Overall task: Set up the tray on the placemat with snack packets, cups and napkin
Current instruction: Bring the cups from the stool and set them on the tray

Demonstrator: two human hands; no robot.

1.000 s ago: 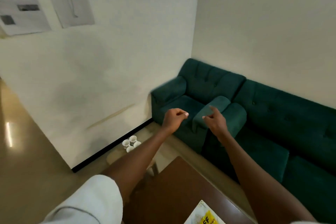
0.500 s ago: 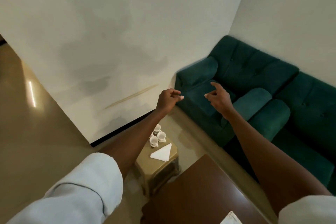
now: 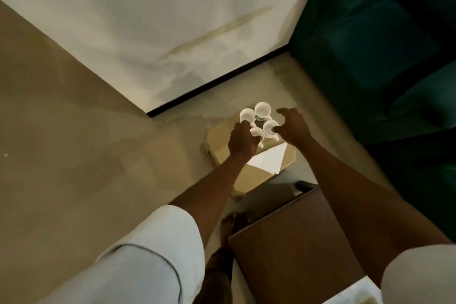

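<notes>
Left hand (image 3: 243, 142): fingers curled against nearest cup (image 3: 257, 131), grip unclear.
Right hand (image 3: 292, 126): fingers spread wide, beside cups (image 3: 262, 108).
Cups: four, clustered on table (image 3: 217, 136).
Napkin (image 3: 270, 161): lay just beside them.

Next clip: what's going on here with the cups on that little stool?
A person bends over a low tan stool that carries four white cups and a folded white napkin. The left hand is at the nearest cup, fingers curled against it, though blur hides whether it is gripped. The right hand hovers open, fingers spread, by the cup on the right. The napkin lies untouched. A corner of a brown table shows nearby.
</notes>
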